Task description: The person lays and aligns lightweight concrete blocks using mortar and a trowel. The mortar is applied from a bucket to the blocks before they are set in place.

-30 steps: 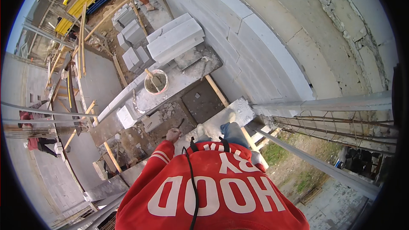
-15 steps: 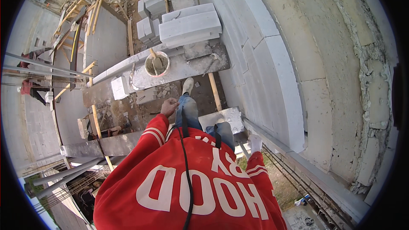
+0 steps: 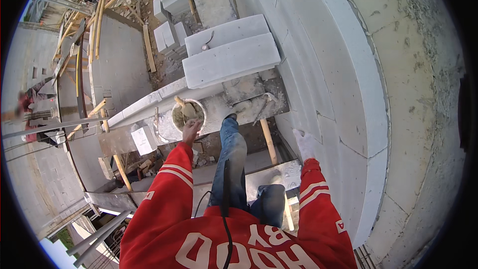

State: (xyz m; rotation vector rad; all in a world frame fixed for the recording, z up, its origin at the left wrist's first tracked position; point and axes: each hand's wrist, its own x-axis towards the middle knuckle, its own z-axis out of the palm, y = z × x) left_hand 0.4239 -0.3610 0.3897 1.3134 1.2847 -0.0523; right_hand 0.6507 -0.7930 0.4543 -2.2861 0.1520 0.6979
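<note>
My left hand [image 3: 192, 130] is bare and hovers at the near rim of a white bucket [image 3: 175, 113]; its fingers are loosely bent, with nothing visible in them. Grey mortar lies in the bucket, and a wooden tool handle [image 3: 179, 101] sticks up at its far rim. On the right, my right hand [image 3: 303, 143] wears a white glove and reaches up to the pale block wall [image 3: 326, 114], seemingly resting against it with fingers stretched out. One of my feet is on the plank platform [image 3: 214, 102] beyond the bucket.
Large white blocks [image 3: 234, 60] are stacked past the platform, with a small corded item [image 3: 205, 47] on top. A pale block [image 3: 144, 140] stands left of the bucket. Wooden poles [image 3: 269, 142] stand below. Another person [image 3: 35, 102] works at far left. The lower plank [image 3: 274, 174] is beneath me.
I have stepped forward, a foot now up on the platform. My left hand has come to the bucket's rim. The right hand has moved up from the lower plank's edge to the wall.
</note>
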